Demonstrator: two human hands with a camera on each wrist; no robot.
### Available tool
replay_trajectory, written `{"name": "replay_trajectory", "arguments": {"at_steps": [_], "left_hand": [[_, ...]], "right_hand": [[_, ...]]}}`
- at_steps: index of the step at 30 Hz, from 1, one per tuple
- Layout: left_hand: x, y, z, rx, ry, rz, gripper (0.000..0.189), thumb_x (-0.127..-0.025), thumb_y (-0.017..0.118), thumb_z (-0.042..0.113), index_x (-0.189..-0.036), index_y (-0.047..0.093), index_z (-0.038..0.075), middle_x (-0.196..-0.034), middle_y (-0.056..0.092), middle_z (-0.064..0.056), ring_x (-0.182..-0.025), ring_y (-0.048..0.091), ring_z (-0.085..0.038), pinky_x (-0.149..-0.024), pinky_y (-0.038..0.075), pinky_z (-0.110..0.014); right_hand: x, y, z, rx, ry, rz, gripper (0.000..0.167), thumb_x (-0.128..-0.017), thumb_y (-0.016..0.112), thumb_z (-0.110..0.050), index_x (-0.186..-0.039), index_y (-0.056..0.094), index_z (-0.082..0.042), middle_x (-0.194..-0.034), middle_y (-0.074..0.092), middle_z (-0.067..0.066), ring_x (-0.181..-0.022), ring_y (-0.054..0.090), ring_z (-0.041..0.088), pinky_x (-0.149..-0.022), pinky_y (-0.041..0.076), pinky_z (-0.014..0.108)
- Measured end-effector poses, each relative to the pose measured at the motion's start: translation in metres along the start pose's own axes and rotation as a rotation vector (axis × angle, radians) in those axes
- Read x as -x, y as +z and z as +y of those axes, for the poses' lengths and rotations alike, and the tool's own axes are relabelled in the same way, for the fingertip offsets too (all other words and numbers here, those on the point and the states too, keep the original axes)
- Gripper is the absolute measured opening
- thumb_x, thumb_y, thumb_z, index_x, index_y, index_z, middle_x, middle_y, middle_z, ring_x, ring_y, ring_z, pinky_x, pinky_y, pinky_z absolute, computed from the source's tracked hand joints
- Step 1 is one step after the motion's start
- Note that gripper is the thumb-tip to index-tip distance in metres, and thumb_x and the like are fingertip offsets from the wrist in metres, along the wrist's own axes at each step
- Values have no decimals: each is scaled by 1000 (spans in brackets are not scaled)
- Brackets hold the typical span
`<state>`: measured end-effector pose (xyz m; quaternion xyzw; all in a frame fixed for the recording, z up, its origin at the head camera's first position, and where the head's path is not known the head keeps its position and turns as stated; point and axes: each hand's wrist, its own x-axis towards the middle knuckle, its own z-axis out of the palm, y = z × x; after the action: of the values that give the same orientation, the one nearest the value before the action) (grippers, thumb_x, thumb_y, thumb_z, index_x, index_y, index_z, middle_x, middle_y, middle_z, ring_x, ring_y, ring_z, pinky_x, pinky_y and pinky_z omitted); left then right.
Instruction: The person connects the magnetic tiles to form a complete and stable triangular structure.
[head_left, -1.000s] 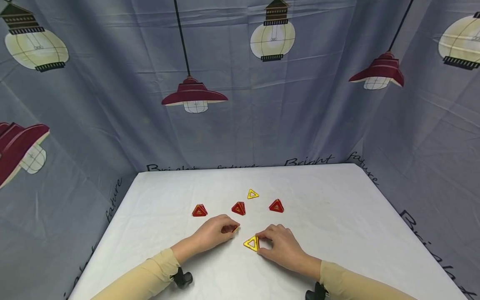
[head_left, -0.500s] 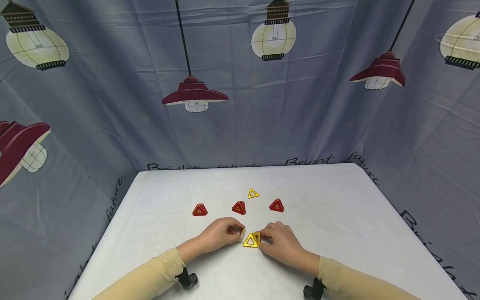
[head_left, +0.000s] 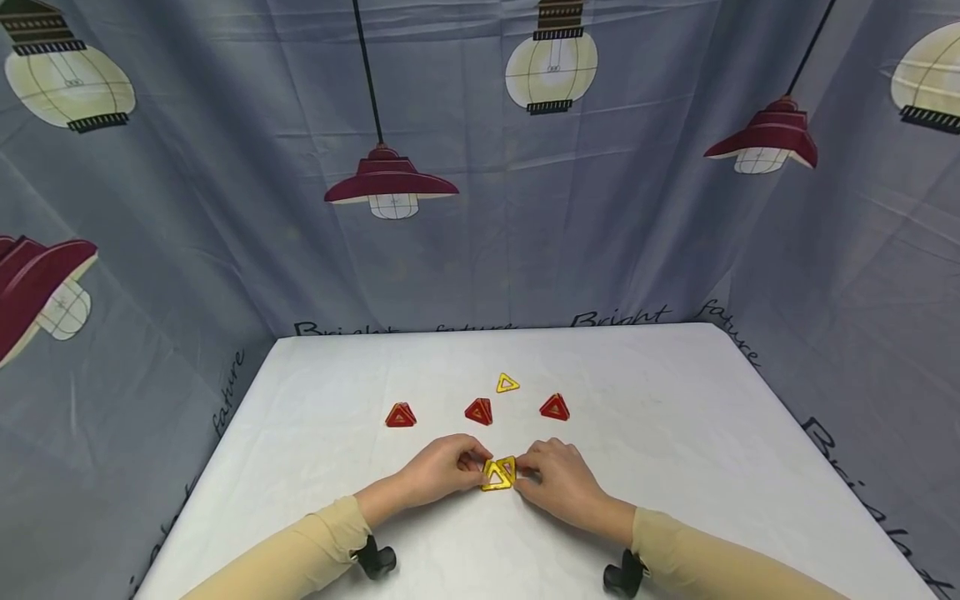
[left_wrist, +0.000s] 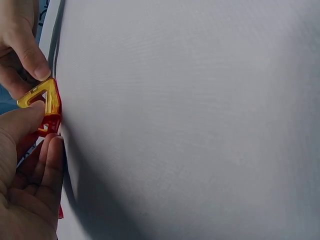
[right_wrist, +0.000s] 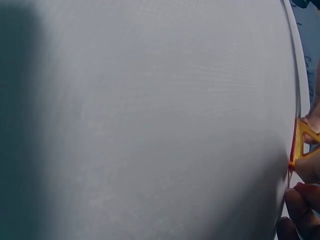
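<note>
Both hands meet at a small group of yellow triangular magnetic tiles [head_left: 496, 477] on the white table. The left hand [head_left: 444, 471] pinches a tile at the group's left side, mostly hidden by its fingers in the head view. From the right, the right hand [head_left: 562, 485] pinches the tile [head_left: 507, 467] leaning at the back right. Up close in the left wrist view, a yellow tile [left_wrist: 52, 102] stands tilted against red pieces [left_wrist: 51, 121] low down, between both hands' fingertips. At the edge of the right wrist view, the yellow tile [right_wrist: 299, 142] shows a red side.
Behind the hands, three red pyramids of triangular tiles stand in a row: left [head_left: 401, 415], middle [head_left: 478, 411] and right [head_left: 555, 407]. A single yellow triangle tile [head_left: 507, 382] lies farther back. A grey curtain [head_left: 465, 275] surrounds the white table [head_left: 645, 375].
The left hand has moved right with its tile, up to the right hand's tiles. The right hand's tiles have turned and shifted slightly left and away, now leaning together.
</note>
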<state>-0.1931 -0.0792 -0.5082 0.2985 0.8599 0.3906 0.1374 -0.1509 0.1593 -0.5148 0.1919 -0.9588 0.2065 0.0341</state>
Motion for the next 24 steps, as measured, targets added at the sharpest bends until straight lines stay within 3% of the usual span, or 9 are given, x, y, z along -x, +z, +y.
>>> {"name": "replay_trajectory", "arguments": {"at_steps": [16,24], "left_hand": [[-1,4,-1,-31,86,1,32,-89,82,18,-120,74,13,-97,66,7,-83,60,0,-75,51,-21],[0,2,-1,-48,115,-21,36,-92,79,20,-127,74,17,-102,66,11,-86,58,-5,-75,49,-22]], "right_hand": [[-2,2,-5,-36,-62,-11,28,-89,80,-27,-116,80,-19,-91,65,-17,-86,54,6,-76,41,36],[-4,2,-6,-53,-70,-9,27,-87,82,-25,-113,81,-16,-91,68,-15,-86,56,7,-77,42,37]]}}
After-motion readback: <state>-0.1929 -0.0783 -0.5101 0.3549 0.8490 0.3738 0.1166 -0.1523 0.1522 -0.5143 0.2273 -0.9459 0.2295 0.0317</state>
